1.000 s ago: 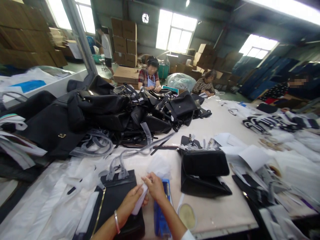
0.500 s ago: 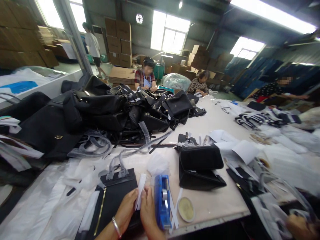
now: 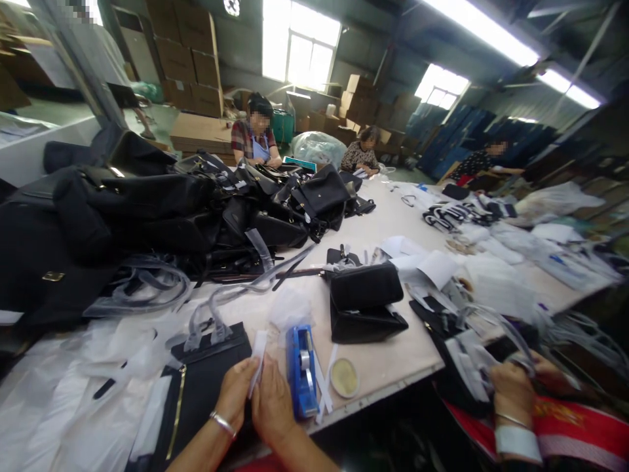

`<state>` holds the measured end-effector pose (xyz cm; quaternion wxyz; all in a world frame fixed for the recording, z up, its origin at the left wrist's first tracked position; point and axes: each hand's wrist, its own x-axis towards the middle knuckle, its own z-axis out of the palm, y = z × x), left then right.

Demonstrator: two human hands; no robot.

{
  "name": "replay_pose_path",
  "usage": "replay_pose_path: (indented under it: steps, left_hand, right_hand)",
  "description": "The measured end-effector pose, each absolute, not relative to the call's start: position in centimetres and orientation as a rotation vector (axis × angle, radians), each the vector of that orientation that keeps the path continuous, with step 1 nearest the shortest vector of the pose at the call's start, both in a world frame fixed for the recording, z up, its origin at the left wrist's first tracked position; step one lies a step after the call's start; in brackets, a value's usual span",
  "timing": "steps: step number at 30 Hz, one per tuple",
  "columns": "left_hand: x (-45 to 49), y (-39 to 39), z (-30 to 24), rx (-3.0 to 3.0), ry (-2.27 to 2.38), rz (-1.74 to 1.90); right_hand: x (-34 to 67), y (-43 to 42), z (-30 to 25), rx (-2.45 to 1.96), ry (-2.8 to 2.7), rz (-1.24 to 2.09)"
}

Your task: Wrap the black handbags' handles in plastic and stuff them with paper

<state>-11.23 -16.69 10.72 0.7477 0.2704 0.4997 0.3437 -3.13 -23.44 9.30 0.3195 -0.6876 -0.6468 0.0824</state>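
Note:
A narrow white strip, perhaps folded paper, stands up between my two hands. My left hand pinches it from the left side, with a silver bangle at the wrist. Against its other side my right hand is closed, the fingertips partly hidden. Under and left of my hands lies a black handbag with a gold zip and plastic-wrapped handles. Just right of my right hand is a blue tape dispenser. Thin white strips and a small round tin lie beyond it.
A heap of black bags covers the table's left and back. Another black bag stands ahead to the right. Clear plastic wrapping spreads at left. A co-worker's hands handle a bag at right; other people sit at the far side.
The view has swung to the right, so the table's contents sit further left and a co-worker's hands show more. My hands still hold the white strip together over the bag.

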Motion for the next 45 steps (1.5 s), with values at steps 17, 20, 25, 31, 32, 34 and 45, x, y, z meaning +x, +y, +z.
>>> replay_pose_path:
  steps: [17, 20, 25, 31, 32, 34, 45]
  left_hand:
    - [-11.0, -16.7, 10.3, 0.672, 1.2, 0.696]
    - [-11.1, -16.7, 10.0, 0.657, 1.206, 0.706]
    - [-11.3, -16.8, 9.5, 0.635, 1.207, 0.719]
    - [-11.2, -16.8, 9.7, 0.627, 1.178, 0.721]
    - [-11.2, -16.7, 9.7, 0.626, 1.172, 0.722]
    - [-11.2, -16.7, 9.8, 0.621, 1.166, 0.722]
    - [-11.0, -16.8, 10.1, 0.626, 1.154, 0.728]
  right_hand:
    - [7.2, -31.5, 8.3, -2.215, -0.979, 0.776]
    - [6.8, -32.0, 9.1, -2.182, -0.97, 0.738]
    - [6.2, -33.4, 9.6, -2.018, -0.804, 0.837]
    - [5.7, -34.3, 7.6, -1.873, -0.422, 1.161]
    - [5.7, -34.5, 7.4, -1.876, -0.421, 1.159]
    - [5.7, -34.7, 7.0, -1.889, -0.425, 1.156]
    - [7.2, -35.7, 6.5, -2.255, -1.101, 0.742]
